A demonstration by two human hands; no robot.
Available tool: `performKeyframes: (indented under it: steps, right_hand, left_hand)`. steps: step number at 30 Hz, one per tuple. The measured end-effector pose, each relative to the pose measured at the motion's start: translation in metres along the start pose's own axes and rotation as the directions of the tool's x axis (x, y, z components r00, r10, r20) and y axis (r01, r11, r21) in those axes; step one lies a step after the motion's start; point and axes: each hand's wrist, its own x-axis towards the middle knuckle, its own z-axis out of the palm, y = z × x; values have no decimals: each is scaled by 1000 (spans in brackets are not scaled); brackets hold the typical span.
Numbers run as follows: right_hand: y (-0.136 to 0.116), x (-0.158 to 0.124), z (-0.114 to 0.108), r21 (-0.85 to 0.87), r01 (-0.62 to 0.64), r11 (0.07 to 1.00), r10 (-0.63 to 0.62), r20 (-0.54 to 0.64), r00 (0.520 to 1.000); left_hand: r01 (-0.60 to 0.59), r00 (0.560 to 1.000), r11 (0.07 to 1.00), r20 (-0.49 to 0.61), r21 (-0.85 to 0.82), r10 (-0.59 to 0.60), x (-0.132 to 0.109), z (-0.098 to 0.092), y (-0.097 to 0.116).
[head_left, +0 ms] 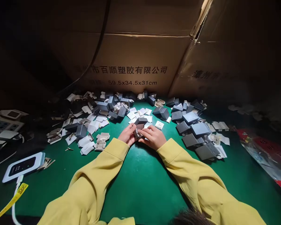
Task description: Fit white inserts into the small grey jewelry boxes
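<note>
Between my two hands, above the green tabletop (140,175), is a small dark grey box (141,121), opened so that a brownish inside shows. My left hand (127,135) grips its left side, fingers closed round the edge. On the other side my right hand (154,137) has its fingers bent over the box's right and lower part. The fingertips partly cover the box. Just beyond it lie white folded papers (140,112). More dark boxes (160,112) sit past my right hand.
Grey boxes (201,128) and card pieces are heaped right; boxes, papers and card scraps (86,140) lie left. Large cartons (135,53) stand behind. A white device (24,165) with a cable is at left, a power strip (4,125) beyond, a red-and-clear plastic bag (267,153) at right.
</note>
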Motion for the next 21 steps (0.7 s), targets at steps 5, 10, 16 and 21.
performKeyframes:
  steps: [5,10,16,21]
  right_hand:
    - [-4,-1,4,23,-61,998,60,42,997]
    - [-11,0,7,8,-81,997,81,17,997]
    - [-11,1,2,46,-150,988,151,-27,988]
    - [-9,0,4,17,-208,978,208,-7,978]
  left_hand:
    - [-10,1000,1000,-15,-30,9,-2,0,0]
    - [-26,999,1000,-31,-8,26,-4,3,0]
    - [-28,999,1000,-38,-9,28,-6,7,1]
    - [-15,1000,1000,-4,-6,15,-7,8,0]
